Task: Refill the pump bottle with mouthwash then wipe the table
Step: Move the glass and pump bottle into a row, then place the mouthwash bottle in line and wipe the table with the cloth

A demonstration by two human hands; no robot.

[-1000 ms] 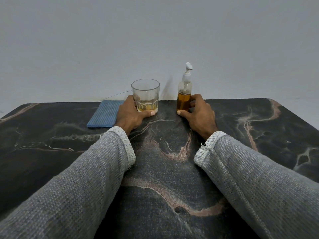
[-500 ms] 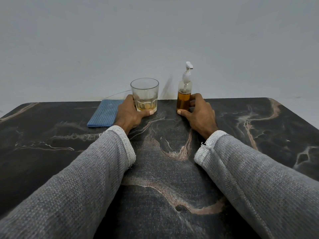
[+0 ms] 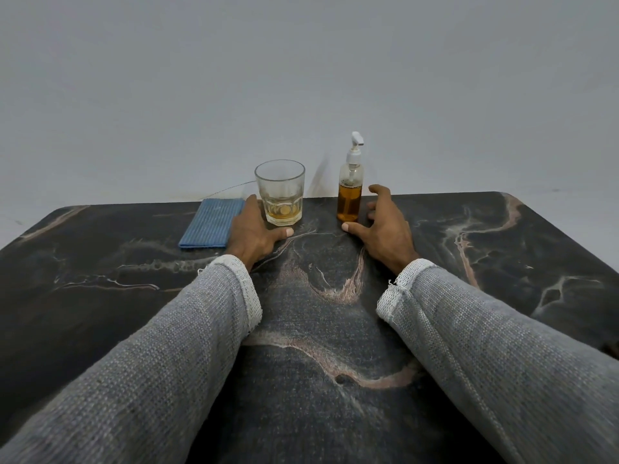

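Two hands were observed near the centre of the frame on a dark marbled table (image 3: 502,262). The left hand (image 3: 254,234) was found beside a glass tumbler (image 3: 280,192), its thumb laid along the table in front of the base and its fingers hidden behind the glass; whether the glass was touched could not be determined. A shallow layer of amber liquid was noted in the tumbler. The right hand (image 3: 385,226) was seen spread and relaxed just right of the pump bottle (image 3: 350,192), thumb extended below its base, nothing being held. The bottle stood upright, about half filled with amber liquid. A folded blue cloth (image 3: 211,222) was recorded left of the tumbler.
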